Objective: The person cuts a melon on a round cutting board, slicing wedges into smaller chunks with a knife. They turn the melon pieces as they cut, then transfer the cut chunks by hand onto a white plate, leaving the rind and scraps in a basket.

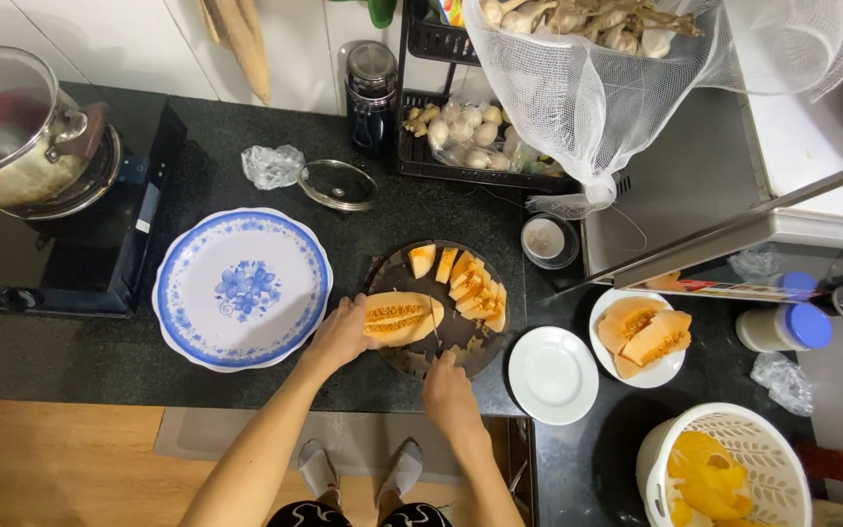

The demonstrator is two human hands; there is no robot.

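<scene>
The left hand (341, 332) presses down with curled fingers on the end of a melon wedge (402, 318), seed side up, which lies across a round dark cutting board (388, 273) on the black counter (441, 210). The right hand (449, 388) is closed at the board's near edge, just below the wedge; it seems to grip a knife handle, though the tool is too small to make out for certain. Cut melon slices (470, 285) are lined up on the far right part of the board. Left of the board sits a blue-and-white floral plate (242, 289); right of it a small white plate (552, 375), then a white dish of melon pieces (644, 336). A white basket of peelings (724, 466) stands at the near right. A lidded pot (12, 132) rests on the stove at the far left.
</scene>
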